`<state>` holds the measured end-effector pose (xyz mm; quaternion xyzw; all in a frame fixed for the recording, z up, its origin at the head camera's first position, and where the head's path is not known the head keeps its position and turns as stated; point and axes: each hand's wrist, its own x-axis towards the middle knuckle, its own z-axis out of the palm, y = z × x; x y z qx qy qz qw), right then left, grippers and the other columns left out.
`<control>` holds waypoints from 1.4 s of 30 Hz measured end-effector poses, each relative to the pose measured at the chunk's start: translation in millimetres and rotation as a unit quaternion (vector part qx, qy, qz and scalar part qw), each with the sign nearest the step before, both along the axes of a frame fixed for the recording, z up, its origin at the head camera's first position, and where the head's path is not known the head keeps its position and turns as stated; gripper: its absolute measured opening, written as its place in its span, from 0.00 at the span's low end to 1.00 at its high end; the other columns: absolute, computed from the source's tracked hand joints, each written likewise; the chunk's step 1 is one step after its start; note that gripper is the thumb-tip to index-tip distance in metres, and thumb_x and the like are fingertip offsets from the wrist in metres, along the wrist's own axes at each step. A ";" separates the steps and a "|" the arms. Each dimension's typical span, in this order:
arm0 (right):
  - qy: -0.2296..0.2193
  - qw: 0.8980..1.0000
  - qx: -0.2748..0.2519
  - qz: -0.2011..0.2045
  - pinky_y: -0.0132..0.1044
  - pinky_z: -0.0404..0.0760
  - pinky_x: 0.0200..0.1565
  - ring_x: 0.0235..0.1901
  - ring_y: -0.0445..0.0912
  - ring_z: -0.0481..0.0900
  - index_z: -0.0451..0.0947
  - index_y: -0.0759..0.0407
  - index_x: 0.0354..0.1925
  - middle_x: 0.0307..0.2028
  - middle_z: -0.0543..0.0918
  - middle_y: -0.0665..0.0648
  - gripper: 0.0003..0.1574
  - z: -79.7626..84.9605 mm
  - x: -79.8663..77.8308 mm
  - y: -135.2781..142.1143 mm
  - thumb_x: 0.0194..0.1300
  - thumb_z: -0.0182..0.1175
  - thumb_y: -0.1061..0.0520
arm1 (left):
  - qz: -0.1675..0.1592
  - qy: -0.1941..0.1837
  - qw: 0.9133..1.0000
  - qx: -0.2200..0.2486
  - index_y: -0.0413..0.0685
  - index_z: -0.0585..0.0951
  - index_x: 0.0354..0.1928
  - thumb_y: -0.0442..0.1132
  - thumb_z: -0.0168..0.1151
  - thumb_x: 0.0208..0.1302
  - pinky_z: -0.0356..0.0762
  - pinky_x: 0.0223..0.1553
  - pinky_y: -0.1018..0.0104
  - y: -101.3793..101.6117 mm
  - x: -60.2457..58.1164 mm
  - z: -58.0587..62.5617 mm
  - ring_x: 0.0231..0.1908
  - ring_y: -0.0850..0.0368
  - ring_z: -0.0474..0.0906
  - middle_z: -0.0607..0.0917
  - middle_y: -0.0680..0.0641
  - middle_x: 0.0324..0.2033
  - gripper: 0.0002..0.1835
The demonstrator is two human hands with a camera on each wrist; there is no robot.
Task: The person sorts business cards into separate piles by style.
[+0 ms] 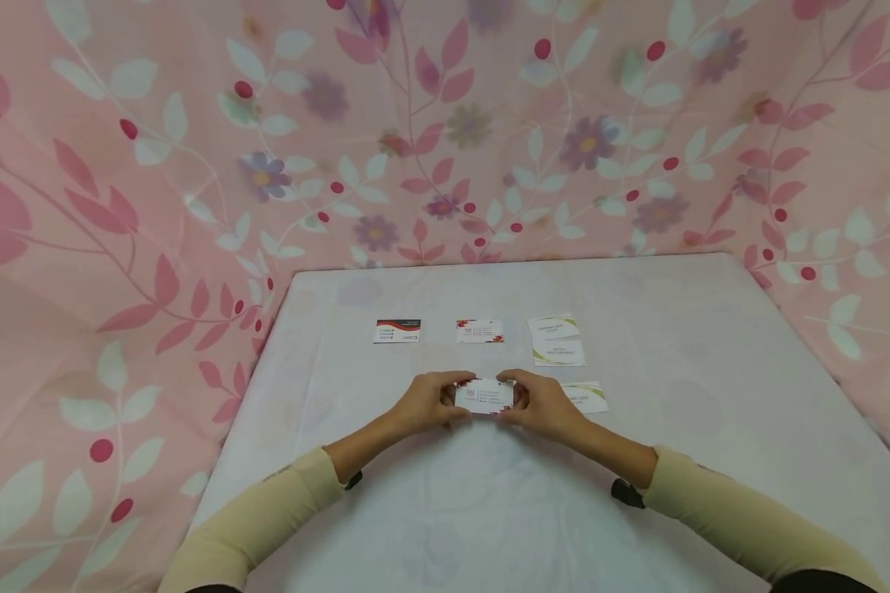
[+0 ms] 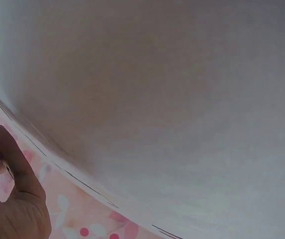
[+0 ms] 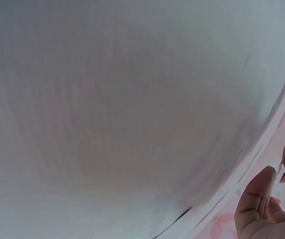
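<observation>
A white business card with red corner patterns is held up between both hands over the near middle of the table. My left hand pinches its left edge between thumb and fingers, and my right hand does the same on the right edge. Behind my right hand lies a white card with a green curve, partly hidden by that hand. In the left wrist view, part of the left hand shows at the lower left corner. Fingers of the right hand appear low on the right in the right wrist view.
Farther back on the white-covered table lie a red, black and white card and another red-patterned white card. Right of them, two green-curved cards overlap. A pink floral cloth hangs behind and beside the table.
</observation>
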<state>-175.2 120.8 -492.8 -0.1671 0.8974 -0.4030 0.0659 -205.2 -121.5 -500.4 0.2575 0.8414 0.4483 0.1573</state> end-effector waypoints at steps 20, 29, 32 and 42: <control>-0.020 0.998 0.052 -0.014 0.30 0.70 0.27 0.26 0.41 0.71 0.79 0.57 0.59 0.26 0.78 0.51 0.36 -1.5 -37.1 -7.8 0.50 0.77 0.57 | 0.034 0.034 0.996 -0.073 0.44 0.80 0.60 0.35 0.79 0.48 0.76 0.24 0.69 5.8 -31.8 2.7 0.20 0.61 0.76 0.80 0.49 0.25 0.33; -0.013 0.997 0.082 0.002 0.31 0.69 0.29 0.26 0.42 0.71 0.76 0.57 0.62 0.27 0.79 0.52 0.39 -4.1 -67.4 0.3 0.53 0.76 0.54 | 0.038 0.062 0.990 -0.122 0.47 0.80 0.60 0.39 0.79 0.48 0.68 0.27 0.72 16.4 -57.8 7.3 0.27 0.60 0.72 0.79 0.49 0.27 0.33; -0.004 0.996 0.094 0.011 0.32 0.69 0.29 0.27 0.43 0.71 0.75 0.58 0.63 0.28 0.79 0.53 0.39 -1.0 -77.8 1.0 0.54 0.75 0.54 | 0.042 0.069 0.988 -0.132 0.47 0.81 0.60 0.38 0.79 0.49 0.67 0.28 0.71 19.2 -67.4 11.7 0.28 0.59 0.71 0.79 0.48 0.27 0.33; 0.006 0.993 0.115 0.005 0.34 0.70 0.30 0.27 0.45 0.72 0.74 0.58 0.64 0.29 0.79 0.55 0.37 3.0 -110.0 -3.5 0.59 0.72 0.54 | 0.047 0.080 0.981 -0.169 0.47 0.78 0.63 0.39 0.77 0.51 0.66 0.26 0.71 22.2 -101.2 18.7 0.23 0.59 0.73 0.79 0.48 0.25 0.34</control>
